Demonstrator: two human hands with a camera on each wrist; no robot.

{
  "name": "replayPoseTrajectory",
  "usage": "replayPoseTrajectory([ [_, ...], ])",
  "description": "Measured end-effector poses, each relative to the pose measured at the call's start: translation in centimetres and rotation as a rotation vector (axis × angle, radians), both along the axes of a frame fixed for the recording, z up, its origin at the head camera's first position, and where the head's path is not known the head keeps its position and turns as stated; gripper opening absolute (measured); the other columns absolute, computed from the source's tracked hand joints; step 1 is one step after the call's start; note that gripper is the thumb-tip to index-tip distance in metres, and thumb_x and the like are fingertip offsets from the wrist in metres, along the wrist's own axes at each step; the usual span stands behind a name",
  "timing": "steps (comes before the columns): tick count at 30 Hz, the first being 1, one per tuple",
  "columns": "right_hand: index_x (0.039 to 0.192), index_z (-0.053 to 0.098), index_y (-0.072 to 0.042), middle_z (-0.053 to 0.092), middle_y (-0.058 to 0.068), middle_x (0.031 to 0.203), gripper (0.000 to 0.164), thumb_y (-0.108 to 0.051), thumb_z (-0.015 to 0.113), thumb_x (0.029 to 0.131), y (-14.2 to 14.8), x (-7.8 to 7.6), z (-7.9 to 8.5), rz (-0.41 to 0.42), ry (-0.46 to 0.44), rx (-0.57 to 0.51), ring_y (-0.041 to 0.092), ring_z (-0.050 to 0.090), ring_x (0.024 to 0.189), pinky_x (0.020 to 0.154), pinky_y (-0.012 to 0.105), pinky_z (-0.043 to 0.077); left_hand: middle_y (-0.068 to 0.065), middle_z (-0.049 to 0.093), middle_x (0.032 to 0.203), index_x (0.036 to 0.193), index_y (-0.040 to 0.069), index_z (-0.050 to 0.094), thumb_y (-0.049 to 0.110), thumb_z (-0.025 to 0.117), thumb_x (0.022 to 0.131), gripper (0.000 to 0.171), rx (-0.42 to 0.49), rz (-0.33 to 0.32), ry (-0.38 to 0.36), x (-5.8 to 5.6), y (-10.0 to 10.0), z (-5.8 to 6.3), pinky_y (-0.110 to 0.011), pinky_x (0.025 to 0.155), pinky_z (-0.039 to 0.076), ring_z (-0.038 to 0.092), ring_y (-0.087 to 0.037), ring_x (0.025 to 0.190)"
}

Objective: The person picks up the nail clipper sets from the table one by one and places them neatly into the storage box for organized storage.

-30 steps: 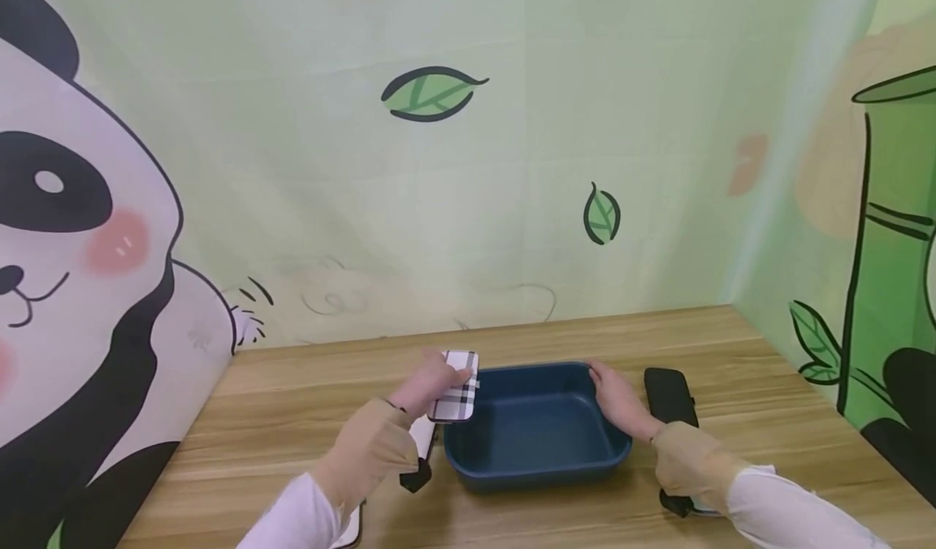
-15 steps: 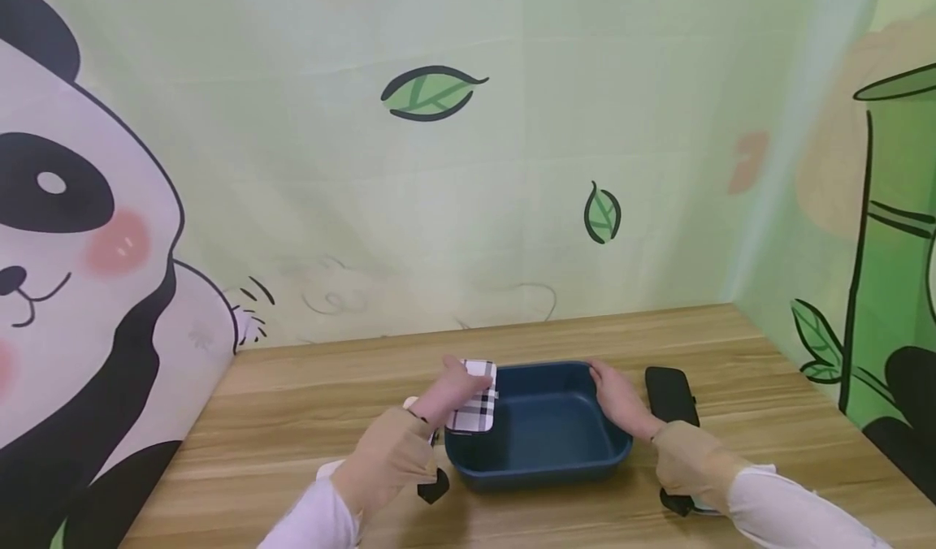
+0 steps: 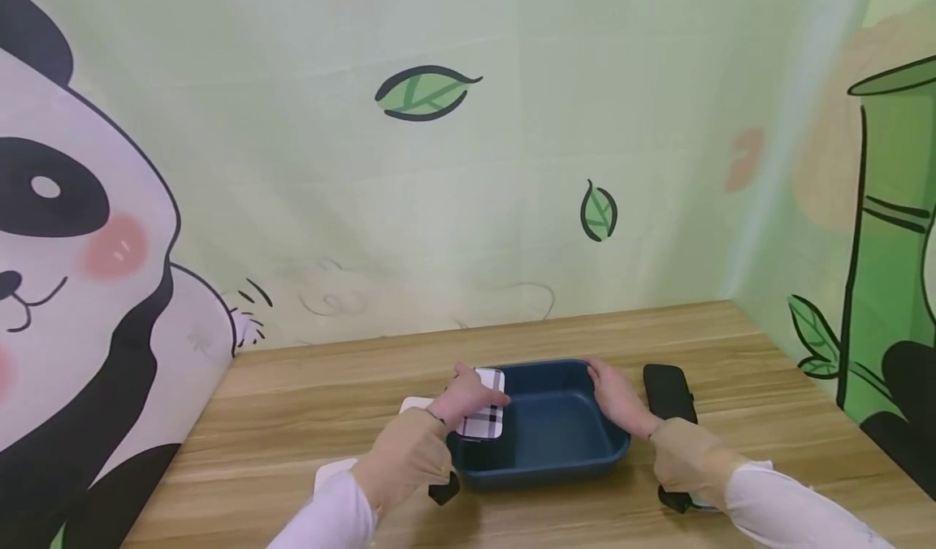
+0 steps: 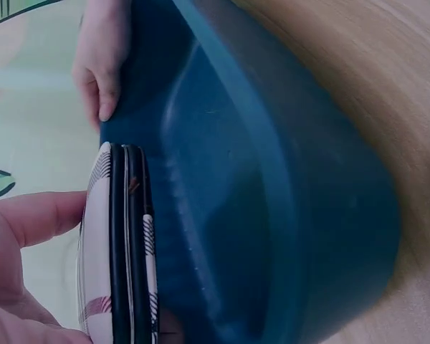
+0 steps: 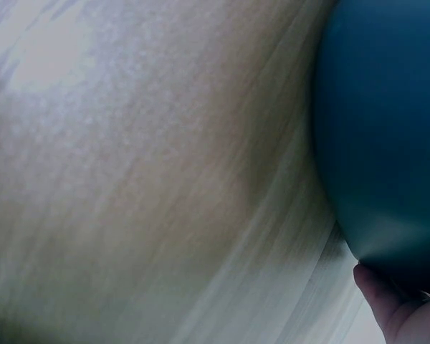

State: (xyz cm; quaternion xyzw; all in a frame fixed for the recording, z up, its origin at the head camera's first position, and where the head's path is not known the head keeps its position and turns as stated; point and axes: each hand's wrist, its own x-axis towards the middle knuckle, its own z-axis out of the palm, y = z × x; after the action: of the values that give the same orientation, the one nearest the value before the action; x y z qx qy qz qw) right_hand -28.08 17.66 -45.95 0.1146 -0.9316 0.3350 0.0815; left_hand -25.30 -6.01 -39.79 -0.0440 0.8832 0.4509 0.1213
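Observation:
A small flat case (image 3: 488, 425) with rounded corners and white-and-black plaid sides is in my left hand (image 3: 466, 396). In the left wrist view its edge shows dark bands with a thin seam between them; my thumb and fingers (image 4: 44, 217) grip it on both sides. It overlaps the left end of a deep dark-blue rectangular basin (image 3: 559, 439). My right hand (image 3: 616, 396) grips the basin's rim at the far right corner. In the right wrist view a finger (image 5: 376, 294) touches the basin's curved outer wall (image 5: 387, 143).
The basin stands on a wood-grain table (image 3: 307, 403). A black flat rounded object (image 3: 669, 392) lies right of my right hand. Pale objects (image 3: 415, 404) show partly behind my left wrist and sleeve. A printed green backdrop (image 3: 512, 208) rises behind the table.
My left hand has moved right and slightly down with the plaid case, from beside the basin's left edge to over its left end. My right hand keeps its grip on the rim.

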Motion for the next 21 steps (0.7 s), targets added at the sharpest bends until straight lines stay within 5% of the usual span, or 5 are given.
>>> replayPoseTrajectory([
  [8,0.12,0.046,0.013,0.05,0.031,0.116,0.029,0.005,0.037,0.094,0.0,-0.2,0.0,0.006,0.001,-0.009,0.04,0.048,0.106,0.085,0.047,0.041,-0.034,0.039,0.101,0.13,-0.016,0.016,0.024,0.074,0.07,0.093,-0.203,-0.004,0.031,-0.3,0.8,-0.7,-0.048,0.074,0.044,0.046,-0.038,0.086],
  [21,0.118,0.048,0.013,0.052,0.031,0.112,0.028,0.004,0.037,0.093,0.0,-0.2,-0.1,0.004,0.026,0.009,0.04,0.05,0.103,0.083,0.047,0.042,-0.032,0.038,0.089,0.121,-0.016,0.023,0.02,0.074,0.068,0.081,-0.292,-0.006,0.032,0.1,1.8,-1.5,-0.048,0.07,0.045,0.046,-0.036,0.08],
])
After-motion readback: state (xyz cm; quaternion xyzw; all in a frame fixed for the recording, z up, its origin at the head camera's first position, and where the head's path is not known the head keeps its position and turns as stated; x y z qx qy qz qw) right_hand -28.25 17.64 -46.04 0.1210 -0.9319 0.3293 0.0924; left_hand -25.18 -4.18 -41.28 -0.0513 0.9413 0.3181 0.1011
